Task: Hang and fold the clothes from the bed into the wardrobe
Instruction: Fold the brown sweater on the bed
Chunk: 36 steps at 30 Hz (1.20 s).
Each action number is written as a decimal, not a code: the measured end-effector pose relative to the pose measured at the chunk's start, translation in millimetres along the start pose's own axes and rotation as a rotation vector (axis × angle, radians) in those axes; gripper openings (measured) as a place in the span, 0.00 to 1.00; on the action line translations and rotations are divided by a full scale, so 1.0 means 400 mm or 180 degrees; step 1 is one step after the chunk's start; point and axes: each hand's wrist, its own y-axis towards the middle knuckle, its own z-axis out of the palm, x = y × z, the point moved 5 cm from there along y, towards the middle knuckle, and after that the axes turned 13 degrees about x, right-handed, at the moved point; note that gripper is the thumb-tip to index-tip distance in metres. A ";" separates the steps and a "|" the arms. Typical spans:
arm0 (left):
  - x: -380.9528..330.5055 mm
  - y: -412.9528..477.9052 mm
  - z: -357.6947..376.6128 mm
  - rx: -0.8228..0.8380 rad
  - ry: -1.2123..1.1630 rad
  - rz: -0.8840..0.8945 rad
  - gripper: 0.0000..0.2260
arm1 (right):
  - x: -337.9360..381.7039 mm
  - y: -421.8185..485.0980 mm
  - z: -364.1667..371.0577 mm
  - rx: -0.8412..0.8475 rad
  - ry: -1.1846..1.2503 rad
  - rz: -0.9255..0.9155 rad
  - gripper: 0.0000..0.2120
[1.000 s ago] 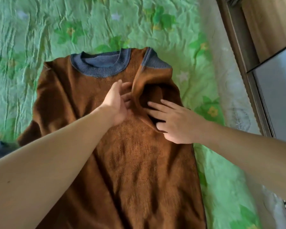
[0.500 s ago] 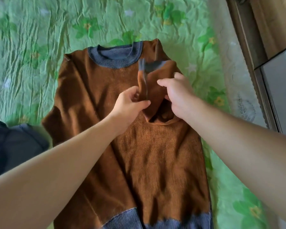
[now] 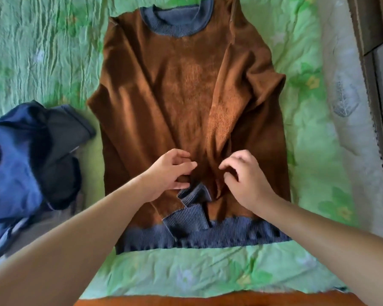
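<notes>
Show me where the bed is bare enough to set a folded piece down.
Bare: the green bedspread upper left, beside the brown sweater and above the dark blue pile; also the strip below the sweater's hem. Crowded: the left edge, under the pile.

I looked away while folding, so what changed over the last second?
The sleeve moved from bunched near the collar to lying straight down the sweater, cuff near the hem. The left hand and right hand followed it down. The sweater stayed flat on the bed.
</notes>
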 end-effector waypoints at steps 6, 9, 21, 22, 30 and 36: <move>0.001 -0.019 0.075 -0.0352 0.1872 0.0158 0.23 | -0.029 -0.004 0.058 -0.0124 0.3388 0.2306 0.20; 0.034 -0.028 0.095 -0.0082 0.1098 -0.0038 0.11 | -0.026 -0.011 0.082 0.0201 0.3978 0.2318 0.19; 0.119 -0.074 0.113 -0.0530 -0.0466 0.0556 0.12 | 0.030 -0.027 0.142 0.0137 0.4240 0.1334 0.22; 0.117 -0.080 0.112 -0.0401 -0.0843 0.0492 0.14 | 0.030 -0.030 0.138 -0.0052 0.4186 0.1501 0.24; 0.094 -0.087 0.106 -0.0150 0.0106 0.0300 0.04 | 0.045 -0.066 0.132 0.0258 0.4451 0.1690 0.20; 0.100 -0.073 0.074 -0.0220 -0.0145 0.0178 0.05 | 0.014 -0.066 0.102 0.0363 0.4978 0.1698 0.05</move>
